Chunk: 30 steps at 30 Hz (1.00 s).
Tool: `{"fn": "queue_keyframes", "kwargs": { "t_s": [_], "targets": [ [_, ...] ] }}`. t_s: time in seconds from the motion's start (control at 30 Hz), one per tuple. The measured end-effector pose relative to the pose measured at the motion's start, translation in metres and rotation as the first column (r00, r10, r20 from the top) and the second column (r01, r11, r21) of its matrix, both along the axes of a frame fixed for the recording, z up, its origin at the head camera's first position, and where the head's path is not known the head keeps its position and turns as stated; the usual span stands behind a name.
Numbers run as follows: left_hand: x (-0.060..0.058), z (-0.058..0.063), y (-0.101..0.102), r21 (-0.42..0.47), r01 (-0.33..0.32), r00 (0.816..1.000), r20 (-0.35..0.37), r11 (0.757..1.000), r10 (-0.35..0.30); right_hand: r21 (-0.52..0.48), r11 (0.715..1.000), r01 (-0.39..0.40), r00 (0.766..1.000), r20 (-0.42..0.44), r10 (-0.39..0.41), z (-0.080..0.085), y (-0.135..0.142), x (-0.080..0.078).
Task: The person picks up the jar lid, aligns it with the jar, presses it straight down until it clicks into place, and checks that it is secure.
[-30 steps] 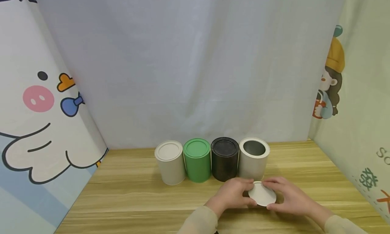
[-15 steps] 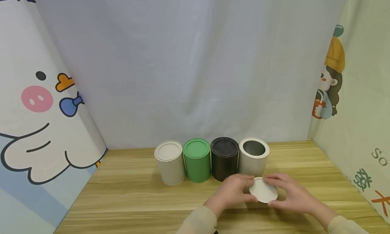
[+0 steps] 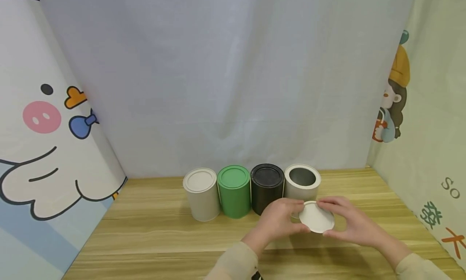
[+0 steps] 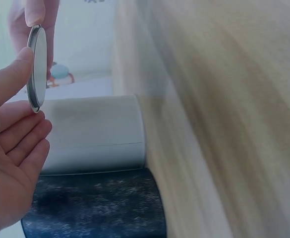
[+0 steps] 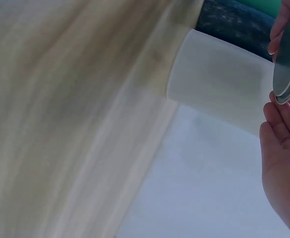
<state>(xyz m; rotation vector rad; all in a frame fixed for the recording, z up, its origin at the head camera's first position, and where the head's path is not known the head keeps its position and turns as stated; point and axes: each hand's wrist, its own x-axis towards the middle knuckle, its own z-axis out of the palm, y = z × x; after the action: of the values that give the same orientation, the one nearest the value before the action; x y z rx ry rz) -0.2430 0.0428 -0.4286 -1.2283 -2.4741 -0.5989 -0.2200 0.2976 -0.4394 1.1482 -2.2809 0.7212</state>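
Between both hands a round white lid (image 3: 316, 217) is held by its rim, raised above the table. My left hand (image 3: 278, 221) pinches the lid's left edge between thumb and fingers. On the opposite edge my right hand (image 3: 353, 221) pinches it the same way. Just behind the lid stands a white can (image 3: 302, 193) with an open top and a dark inside; the hands and lid hide its lower part. In the left wrist view the lid (image 4: 37, 69) appears nearly edge-on, apart from the can (image 4: 95, 131).
Left of the open can stand a black can (image 3: 267, 189), a green can (image 3: 234, 191) and another white can (image 3: 202, 194), all lidded, in one row. Behind the wooden table (image 3: 153, 235) hangs a pale curtain (image 3: 204, 77). Printed cloth walls flank both sides.
Both hands have lifted the white lid up from near the table and moved it slightly forward, closer to the open can. The cans keep their places.
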Motion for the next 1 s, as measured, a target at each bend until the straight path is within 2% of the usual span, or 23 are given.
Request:
{"fn": "queue_keyframes", "kwargs": {
  "t_s": [0.37, 0.53, 0.7, 0.87, 1.0],
  "targets": [
    [-0.006, 0.021, -0.003, 0.048, -0.051, 0.999, 0.023, 0.998, 0.050, -0.005, 1.000, -0.002, 0.999, -0.036, 0.002, 0.024, 0.000, -0.014],
    [-0.008, 0.029, -0.005, 0.027, -0.106, 0.994, -0.004, 0.994, 0.107, -0.029, 0.999, 0.036, 0.999, -0.034, -0.037, 0.031, -0.003, -0.017],
    [-0.015, 0.037, -0.005, 0.001, -0.166, 0.986, -0.023, 0.986, 0.166, -0.038, 0.994, 0.105, 0.994, -0.038, -0.107, 0.037, -0.008, -0.023],
    [-0.023, 0.044, -0.005, 0.011, -0.199, 0.980, -0.005, 0.980, 0.199, -0.060, 0.989, 0.138, 0.990, -0.017, -0.139, 0.041, -0.011, -0.032],
    [-0.030, 0.048, -0.002, 0.033, -0.213, 0.977, -0.022, 0.977, 0.214, -0.055, 0.984, 0.172, 0.985, 0.015, -0.171, 0.044, -0.010, -0.038]
  ]
}}
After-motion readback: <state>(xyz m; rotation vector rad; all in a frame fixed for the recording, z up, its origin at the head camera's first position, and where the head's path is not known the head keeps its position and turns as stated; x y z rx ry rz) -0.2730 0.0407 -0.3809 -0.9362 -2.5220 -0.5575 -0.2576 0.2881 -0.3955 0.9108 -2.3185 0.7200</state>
